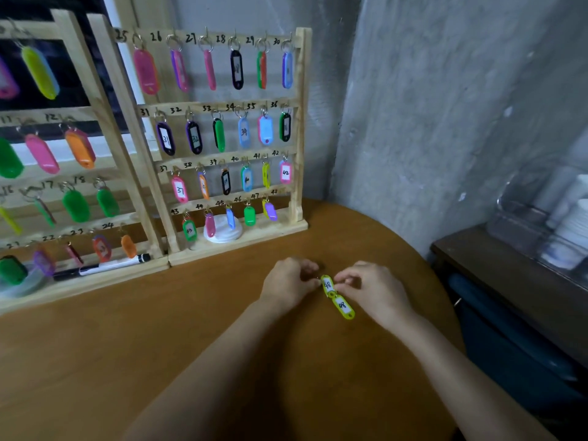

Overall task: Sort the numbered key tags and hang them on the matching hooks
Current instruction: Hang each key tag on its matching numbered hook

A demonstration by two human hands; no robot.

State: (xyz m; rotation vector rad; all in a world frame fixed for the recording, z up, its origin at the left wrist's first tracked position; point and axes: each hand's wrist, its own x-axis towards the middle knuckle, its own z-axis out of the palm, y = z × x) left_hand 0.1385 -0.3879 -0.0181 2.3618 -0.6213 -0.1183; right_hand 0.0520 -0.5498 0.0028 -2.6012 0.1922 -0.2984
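Note:
Two yellow key tags lie end to end on the brown table [191, 338]. The upper tag [327, 284] reads 48; the lower tag [343, 307] also seems to read 48. My left hand [288, 284] pinches the upper tag's ring end from the left. My right hand [372, 289] pinches the same tag from the right. Behind them stands a wooden hook rack [300, 128] numbered 25 to 48, with coloured tags on its hooks. Hook 48 [276, 193] at the lower right shows no tag.
A second wooden rack [95, 100] with lower numbers stands to the left, a black and white marker [101, 267] on its base. A white lid [222, 232] lies behind the right rack. Grey walls close the corner; a dark shelf [509, 281] with clear containers is at right.

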